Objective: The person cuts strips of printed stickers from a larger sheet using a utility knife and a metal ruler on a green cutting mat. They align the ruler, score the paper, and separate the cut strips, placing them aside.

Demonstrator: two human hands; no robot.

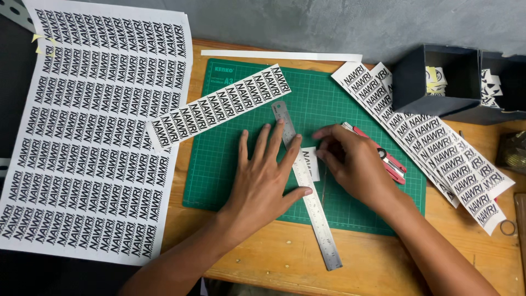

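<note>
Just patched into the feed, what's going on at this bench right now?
A person's left hand lies flat on a steel ruler across a green cutting mat. The right hand pinches a small printed label piece beside the ruler, with a red utility knife under it. Printed label strips and a large printed sheet flank the mat.

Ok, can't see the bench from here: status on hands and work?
Left hand flat on steel ruler, pinning it to green cutting mat. Right hand pinching small cut label beside ruler. Red utility knife under right hand.
</note>
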